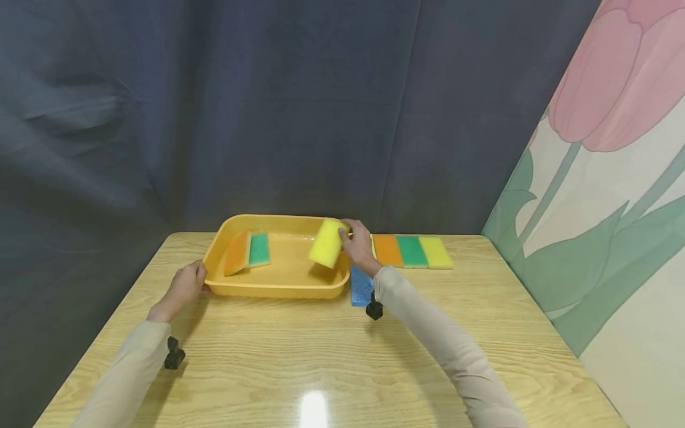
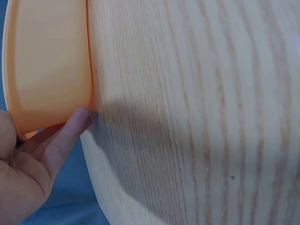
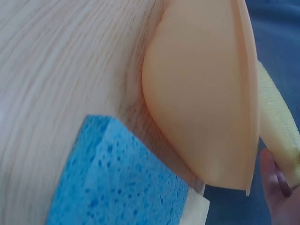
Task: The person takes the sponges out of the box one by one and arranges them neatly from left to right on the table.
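Observation:
A yellow plastic basin (image 1: 289, 291) stands at the back of the table. Its left end is gripped by my left hand (image 1: 186, 284); in the left wrist view that hand (image 2: 33, 173) has the thumb at the rim and fingers under the wall. Over the basin's right part, my right hand (image 1: 360, 245) holds a yellow sponge (image 1: 327, 242), tilted, by its right end. The right wrist view shows the same sponge (image 3: 279, 117) beyond the basin wall (image 3: 201, 93). Inside the basin, an orange sponge (image 1: 237, 252) leans over a green sponge (image 1: 260, 248).
Right of the basin, a row of sponges lies on the table: orange (image 1: 387, 250), green (image 1: 411, 251) and yellow (image 1: 436, 252). A blue speckled sponge (image 1: 361, 287) lies nearer, partly under my right wrist. A dark curtain (image 1: 299, 107) hangs behind the table (image 1: 278, 356).

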The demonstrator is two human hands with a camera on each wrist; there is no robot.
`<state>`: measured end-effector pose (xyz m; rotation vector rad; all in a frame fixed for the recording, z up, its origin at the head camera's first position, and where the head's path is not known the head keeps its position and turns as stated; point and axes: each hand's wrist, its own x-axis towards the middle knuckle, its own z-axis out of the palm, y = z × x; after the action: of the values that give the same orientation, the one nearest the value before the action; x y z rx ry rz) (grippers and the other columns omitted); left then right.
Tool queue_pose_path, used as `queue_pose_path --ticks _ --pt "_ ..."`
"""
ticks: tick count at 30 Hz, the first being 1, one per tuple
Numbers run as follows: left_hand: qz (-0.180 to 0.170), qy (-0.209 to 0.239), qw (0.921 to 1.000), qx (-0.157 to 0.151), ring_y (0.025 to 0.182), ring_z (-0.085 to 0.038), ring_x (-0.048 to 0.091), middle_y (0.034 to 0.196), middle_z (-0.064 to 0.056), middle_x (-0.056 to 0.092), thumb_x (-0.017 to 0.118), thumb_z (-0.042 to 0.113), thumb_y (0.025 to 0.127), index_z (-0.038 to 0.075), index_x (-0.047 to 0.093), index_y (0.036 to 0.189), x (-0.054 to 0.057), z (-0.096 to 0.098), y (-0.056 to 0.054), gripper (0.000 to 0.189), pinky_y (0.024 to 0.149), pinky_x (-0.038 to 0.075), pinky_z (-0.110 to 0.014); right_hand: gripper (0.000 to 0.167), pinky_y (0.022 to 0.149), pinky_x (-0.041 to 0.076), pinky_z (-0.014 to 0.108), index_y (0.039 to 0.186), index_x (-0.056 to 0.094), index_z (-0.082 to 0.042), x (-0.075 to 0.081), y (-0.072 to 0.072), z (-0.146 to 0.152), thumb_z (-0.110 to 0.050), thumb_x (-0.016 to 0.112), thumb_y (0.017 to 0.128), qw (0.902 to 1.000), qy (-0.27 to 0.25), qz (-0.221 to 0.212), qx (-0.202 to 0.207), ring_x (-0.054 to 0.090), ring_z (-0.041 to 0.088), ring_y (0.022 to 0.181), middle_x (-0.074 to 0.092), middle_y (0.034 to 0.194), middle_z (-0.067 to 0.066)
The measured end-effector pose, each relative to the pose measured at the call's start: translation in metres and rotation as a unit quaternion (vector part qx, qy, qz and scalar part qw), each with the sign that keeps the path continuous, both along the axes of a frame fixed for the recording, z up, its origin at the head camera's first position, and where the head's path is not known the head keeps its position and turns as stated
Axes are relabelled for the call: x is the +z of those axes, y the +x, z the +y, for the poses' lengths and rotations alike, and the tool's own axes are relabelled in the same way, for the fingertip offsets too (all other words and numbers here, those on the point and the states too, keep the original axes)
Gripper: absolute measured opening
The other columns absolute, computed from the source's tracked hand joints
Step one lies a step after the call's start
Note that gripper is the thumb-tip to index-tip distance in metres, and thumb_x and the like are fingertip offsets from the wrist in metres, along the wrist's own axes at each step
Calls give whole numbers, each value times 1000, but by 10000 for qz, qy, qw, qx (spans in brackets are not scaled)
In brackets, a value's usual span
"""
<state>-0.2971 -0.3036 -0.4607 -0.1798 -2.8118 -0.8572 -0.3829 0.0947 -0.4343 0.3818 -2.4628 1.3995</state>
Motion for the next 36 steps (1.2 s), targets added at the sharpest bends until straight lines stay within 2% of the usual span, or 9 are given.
queue_pose_path --ticks 4,7,11,13,21,29,33,36 --pt "-81 71 9999 -45 72 -32 60 72 -15 56 27 8 106 -3 49 84 2 0 1 33 60 52 -45 33 67 60 38 132 56 5 0 -1 6 -9 53 103 10000 8 62 -27 66 34 87 56 125 24" --pt "-137 122 9998 -74 74 -34 63 73 -16 57 26 8 106 -3 50 85 2 0 1 34 60 54 -45 33 69 60 39 133 56 6 -1 -3 8 -10 52 103 9999 58 102 -75 66 34 88 55 126 24" --pt "-116 56 9999 -38 69 -30 57 69 -13 52 27 8 106 -2 48 83 2 0 0 32 58 50 -43 33 82 57 45 132 57 6 -1 -4 11 -9 51 103 9997 122 126 -173 61 36 102 56 128 24" --pt "-82 20 10000 -29 67 -28 53 68 -11 48 28 9 106 -1 47 82 2 0 0 32 57 47 -41 32 84 56 46 131 57 5 -1 -3 13 -9 50 104 9996 123 91 -240 60 36 104 56 128 24" --pt "1 -47 10000 -50 64 -27 49 65 -9 45 28 9 106 1 46 81 0 -1 -1 33 56 45 -41 30 77 57 46 130 58 5 -1 0 21 -7 49 103 9991 53 9 -424 62 36 94 57 125 24" --pt "-41 12 9999 -95 68 -31 57 66 -11 48 27 8 106 -1 47 81 0 -1 0 33 58 50 -45 31 85 50 50 129 59 6 -1 -1 29 -7 48 103 9984 137 230 -494 58 37 96 59 123 25" --pt "-205 198 9995 -128 73 -35 66 74 -18 57 26 8 106 -5 50 87 1 -2 0 33 60 58 -45 31 86 49 50 130 59 5 0 -3 32 -7 46 104 9982 152 258 -512 58 37 98 60 123 24" --pt "-319 343 9988 -160 75 -39 69 82 -25 62 25 8 106 -9 52 92 1 -3 0 34 62 61 -44 31 82 49 49 129 60 4 1 -4 34 -7 45 104 9980 196 271 -529 58 36 92 61 120 24"
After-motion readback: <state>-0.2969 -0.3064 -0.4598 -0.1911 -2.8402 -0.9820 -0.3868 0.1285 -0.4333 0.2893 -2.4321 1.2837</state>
